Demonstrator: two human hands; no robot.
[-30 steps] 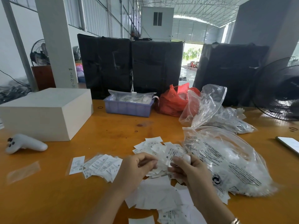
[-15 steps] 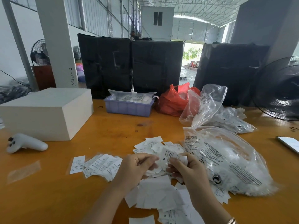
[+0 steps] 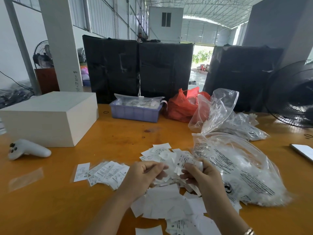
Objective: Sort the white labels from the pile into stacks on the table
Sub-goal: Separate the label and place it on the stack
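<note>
Meanwhile, over the last second the two hands have risen a little above the loose pile of white paper labels [image 3: 169,203] and drawn a small bunch up with them. The left hand [image 3: 144,177] has its fingers curled in, pinching the near-left edge of the bunch; the right hand [image 3: 201,177] pinches a thin white label printed with an M [image 3: 182,161] between thumb and forefinger, now turned so the letter faces up. That reads as the size being checked, so I judge the next move to be a drop onto a matching stack.

Just left of the hands lies a fanned stack of sorted white labels marked S [image 3: 105,173], flat and overlapping on the glossy orange wooden table [image 3: 50,200]. More labels lie scattered just beyond the hands. The slips are small limp rectangles, matte, curling at the edges. To the right, touching the pile, sits a crinkled clear plastic bag with black print [image 3: 240,168], shiny and stuffed with white contents.
</note>
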